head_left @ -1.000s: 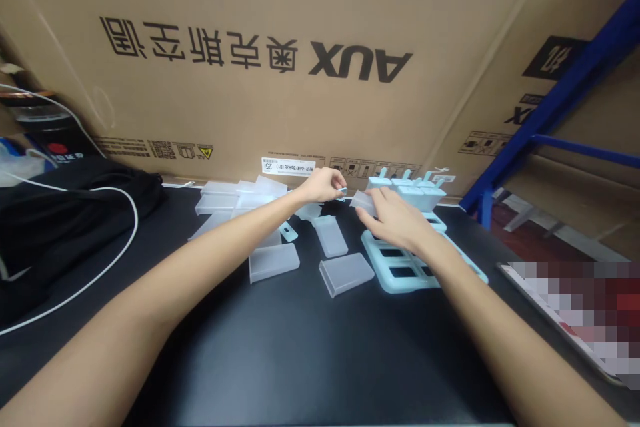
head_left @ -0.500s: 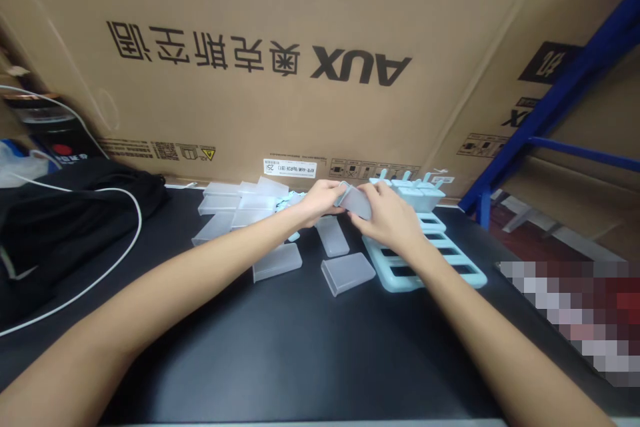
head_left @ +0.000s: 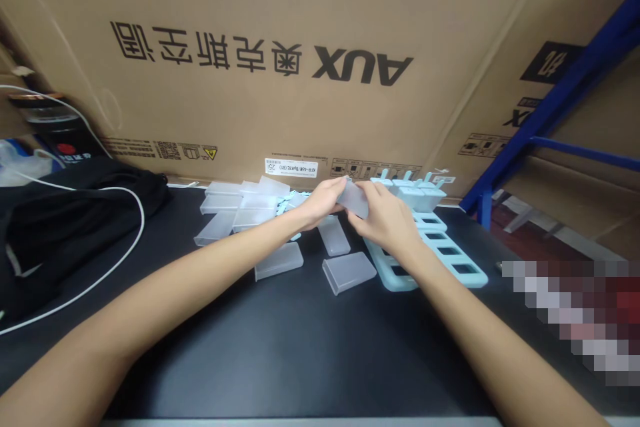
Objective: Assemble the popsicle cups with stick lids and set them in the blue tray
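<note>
Both hands meet over the back of the black table around one clear plastic popsicle mold (head_left: 354, 199). My right hand (head_left: 384, 215) wraps its side, while my left hand (head_left: 324, 203) pinches its upper end; a sliver of light blue shows there, and the fingers hide the rest. Below them lie two loose molds, one mold (head_left: 334, 236) pointing toward me and another mold (head_left: 350, 271) on its side. Under my right wrist is the light-blue slotted mold rack (head_left: 400, 280). Several filled-in molds with light-blue stick lids (head_left: 421, 196) stand at its far end.
Several more clear molds (head_left: 220, 203) are piled left of my hands, beside light-blue stick lids (head_left: 286, 201) partly behind my left wrist. A large cardboard box (head_left: 225, 113) walls off the back. Black cloth (head_left: 100, 207) and a white cable (head_left: 141, 213) lie left; a blue metal frame (head_left: 550, 97) rises right.
The mold in my hands has turned slightly, so its rimmed end now shows less behind my left fingers. Both hands stay in nearly the same place; the other molds have not moved.
</note>
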A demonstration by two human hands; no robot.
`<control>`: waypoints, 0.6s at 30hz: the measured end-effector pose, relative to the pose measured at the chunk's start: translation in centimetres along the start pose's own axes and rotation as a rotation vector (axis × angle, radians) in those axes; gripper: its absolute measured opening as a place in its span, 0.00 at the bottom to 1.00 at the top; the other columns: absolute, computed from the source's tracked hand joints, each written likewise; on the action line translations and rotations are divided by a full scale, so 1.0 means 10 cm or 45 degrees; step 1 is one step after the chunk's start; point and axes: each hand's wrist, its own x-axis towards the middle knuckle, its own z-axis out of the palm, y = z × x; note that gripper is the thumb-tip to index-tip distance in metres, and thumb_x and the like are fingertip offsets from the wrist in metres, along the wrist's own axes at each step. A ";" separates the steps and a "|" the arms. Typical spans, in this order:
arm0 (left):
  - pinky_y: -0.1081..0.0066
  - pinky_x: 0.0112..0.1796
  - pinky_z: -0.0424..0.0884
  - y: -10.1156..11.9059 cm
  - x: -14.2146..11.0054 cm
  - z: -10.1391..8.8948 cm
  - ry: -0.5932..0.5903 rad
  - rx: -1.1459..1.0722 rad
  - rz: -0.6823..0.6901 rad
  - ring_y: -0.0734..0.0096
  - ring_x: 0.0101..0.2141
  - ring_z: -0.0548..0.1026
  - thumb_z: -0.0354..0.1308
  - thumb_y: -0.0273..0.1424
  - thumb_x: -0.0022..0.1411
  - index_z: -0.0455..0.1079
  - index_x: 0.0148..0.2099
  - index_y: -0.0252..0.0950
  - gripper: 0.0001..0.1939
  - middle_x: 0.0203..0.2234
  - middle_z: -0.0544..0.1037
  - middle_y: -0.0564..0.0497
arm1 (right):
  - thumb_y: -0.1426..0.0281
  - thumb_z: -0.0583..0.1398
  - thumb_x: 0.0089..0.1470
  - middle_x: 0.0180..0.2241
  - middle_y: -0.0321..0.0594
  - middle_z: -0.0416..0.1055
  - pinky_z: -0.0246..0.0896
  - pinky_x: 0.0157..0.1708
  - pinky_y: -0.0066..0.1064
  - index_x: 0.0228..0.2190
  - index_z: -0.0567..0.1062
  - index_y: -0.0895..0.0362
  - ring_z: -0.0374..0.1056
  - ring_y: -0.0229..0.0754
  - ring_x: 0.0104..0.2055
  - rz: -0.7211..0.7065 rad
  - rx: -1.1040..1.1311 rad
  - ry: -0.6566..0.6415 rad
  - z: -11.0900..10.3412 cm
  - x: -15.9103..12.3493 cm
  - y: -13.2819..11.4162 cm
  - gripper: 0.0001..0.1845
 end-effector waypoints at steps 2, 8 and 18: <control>0.61 0.47 0.69 0.00 -0.01 -0.01 0.000 -0.002 -0.006 0.68 0.40 0.72 0.53 0.35 0.68 0.72 0.47 0.34 0.12 0.37 0.75 0.47 | 0.63 0.55 0.55 0.45 0.49 0.69 0.58 0.32 0.35 0.52 0.66 0.56 0.68 0.50 0.41 -0.004 -0.011 0.000 -0.02 -0.01 -0.02 0.24; 0.58 0.51 0.69 0.01 -0.07 0.01 -0.056 0.050 0.014 0.61 0.50 0.71 0.51 0.33 0.69 0.72 0.53 0.34 0.15 0.47 0.76 0.41 | 0.63 0.54 0.56 0.45 0.49 0.69 0.58 0.30 0.35 0.53 0.65 0.55 0.68 0.50 0.40 -0.006 -0.019 0.030 -0.08 -0.02 -0.08 0.23; 0.52 0.58 0.62 0.23 -0.14 -0.10 -0.153 0.420 0.239 0.52 0.62 0.62 0.57 0.33 0.65 0.63 0.64 0.39 0.26 0.64 0.62 0.43 | 0.58 0.55 0.57 0.49 0.54 0.69 0.63 0.42 0.43 0.56 0.61 0.59 0.68 0.54 0.47 -0.075 0.468 0.115 -0.06 0.13 0.01 0.29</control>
